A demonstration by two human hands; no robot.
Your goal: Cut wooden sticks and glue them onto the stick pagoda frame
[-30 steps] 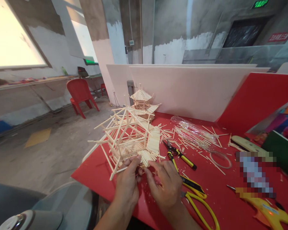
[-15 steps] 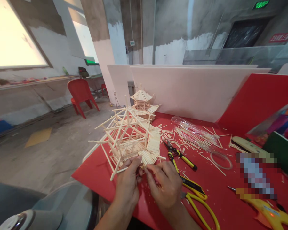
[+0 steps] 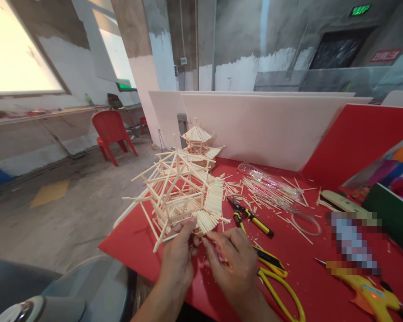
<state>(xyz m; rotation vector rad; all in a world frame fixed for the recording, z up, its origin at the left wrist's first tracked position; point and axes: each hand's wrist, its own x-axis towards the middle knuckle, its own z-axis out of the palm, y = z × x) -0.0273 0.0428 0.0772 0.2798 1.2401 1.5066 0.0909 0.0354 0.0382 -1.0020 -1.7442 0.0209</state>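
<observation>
A pavilion model (image 3: 177, 192) built of pale thin wooden sticks stands at the near left corner of the red tabletop. Its upper frame is bare sticks, while short sticks laid side by side cover part of the lower roof. My left hand (image 3: 179, 252) grips the model's near edge, thumb on top and fingers curled beneath. Close beside it, my right hand (image 3: 235, 261) is pinched at the edge of the laid sticks; whatever lies between its fingertips is too small to make out. Behind stands a second stick pavilion (image 3: 197, 141) with a pointed roof.
To the right lie yellow-and-black pruning shears (image 3: 248, 215), a utility knife (image 3: 270, 260), yellow-handled pliers (image 3: 285, 290), a roll of clear tape (image 3: 306, 223) and a yellow glue gun (image 3: 366, 286). Loose sticks and a plastic bag of sticks (image 3: 272, 183) lie farther back, before white boards (image 3: 268, 129).
My right hand has shifted very slightly right and down at the roof edge. My left hand keeps its grip on the model. The whole view has drifted a little.
</observation>
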